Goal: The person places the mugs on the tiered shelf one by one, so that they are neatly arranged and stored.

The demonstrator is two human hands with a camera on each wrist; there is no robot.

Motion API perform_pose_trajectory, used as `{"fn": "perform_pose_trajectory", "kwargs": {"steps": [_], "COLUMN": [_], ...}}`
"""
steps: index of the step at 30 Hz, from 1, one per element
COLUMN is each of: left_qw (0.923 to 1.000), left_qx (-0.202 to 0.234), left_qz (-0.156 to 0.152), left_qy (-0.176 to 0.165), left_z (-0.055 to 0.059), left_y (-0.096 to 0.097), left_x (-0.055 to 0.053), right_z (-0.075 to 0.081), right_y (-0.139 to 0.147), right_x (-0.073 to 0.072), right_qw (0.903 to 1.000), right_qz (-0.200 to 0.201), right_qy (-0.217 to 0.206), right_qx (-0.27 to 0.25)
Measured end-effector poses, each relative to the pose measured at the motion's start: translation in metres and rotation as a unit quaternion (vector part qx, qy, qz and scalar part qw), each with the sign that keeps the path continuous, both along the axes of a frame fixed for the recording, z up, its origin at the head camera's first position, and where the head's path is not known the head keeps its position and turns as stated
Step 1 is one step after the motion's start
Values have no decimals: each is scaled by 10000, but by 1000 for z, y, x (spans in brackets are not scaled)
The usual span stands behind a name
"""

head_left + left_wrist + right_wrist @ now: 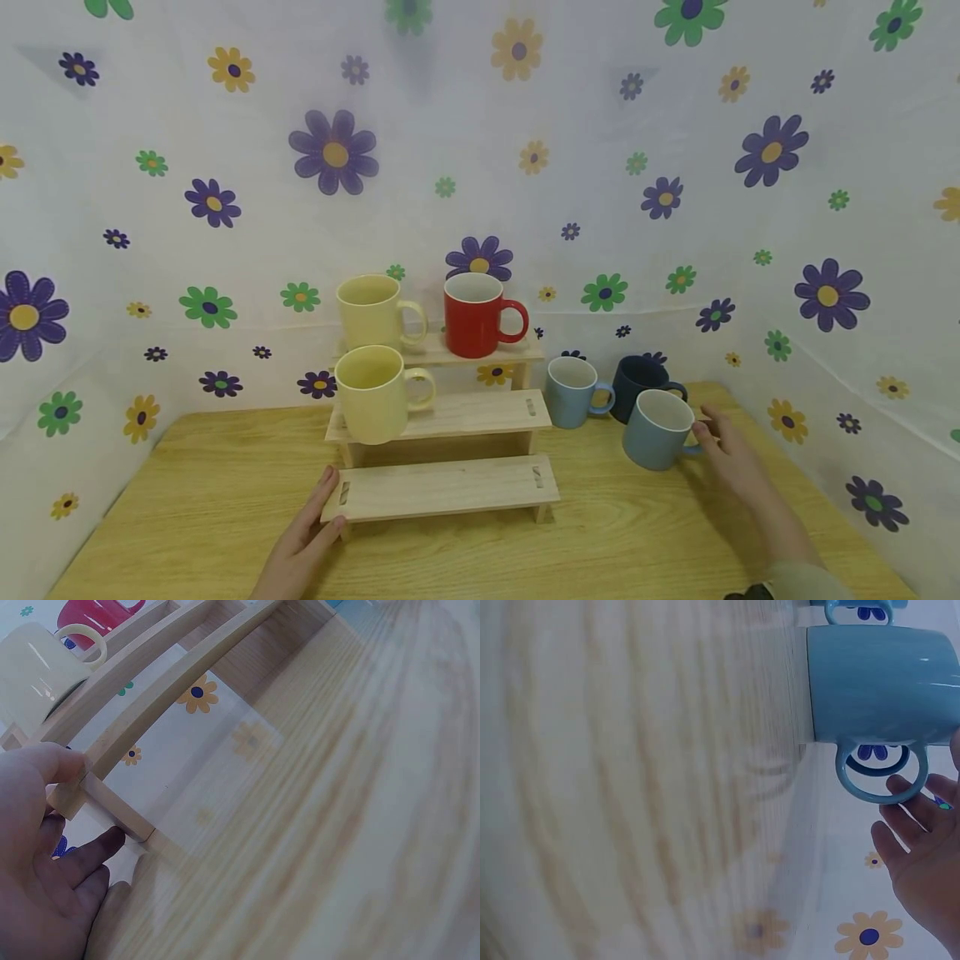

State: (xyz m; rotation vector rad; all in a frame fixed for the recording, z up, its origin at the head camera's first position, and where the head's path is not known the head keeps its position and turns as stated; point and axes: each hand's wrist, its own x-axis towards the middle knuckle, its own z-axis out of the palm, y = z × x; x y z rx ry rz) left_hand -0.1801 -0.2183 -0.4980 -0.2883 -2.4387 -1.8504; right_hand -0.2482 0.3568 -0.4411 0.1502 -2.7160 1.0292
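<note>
With left hand (302, 537) gripping the rack (450, 487), I fear my relaxed, empty right hand (733, 458), if hurried, topples the nearer blue mug (654, 437).

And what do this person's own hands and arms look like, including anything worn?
Both the left hand and right hand are ungloved. A pale greyish-beige fabric sleeve covers part of the right forearm; a black object beside it is cut off. No left sleeve shows.

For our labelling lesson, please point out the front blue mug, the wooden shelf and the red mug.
Front blue mug (654, 437): head view, side wall.
Wooden shelf (442, 490): head view, lowest board.
Red mug (470, 325): head view, side wall.
</note>
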Motion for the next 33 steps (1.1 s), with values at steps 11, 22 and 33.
{"fn": "perform_pose_trajectory", "kwargs": {"steps": [11,22,33], "left_qw": [10000,9999,9997], "left_qx": [57,44,99], "left_qz": [-31,-18,-106], "left_qy": [32,-116,177], "left_z": [-1,1,-1], "left_y": [0,0,0], "left_x": [0,-1,-1], "right_z": [-1,-11,-24], "right_y": [-3,-8,-28], "right_x": [4,7,4], "right_qw": [9998,9987,9566], "right_qz": [-31,-433,-1569], "right_qy": [150,148,22], "right_qx": [121,-232,-2457]}}
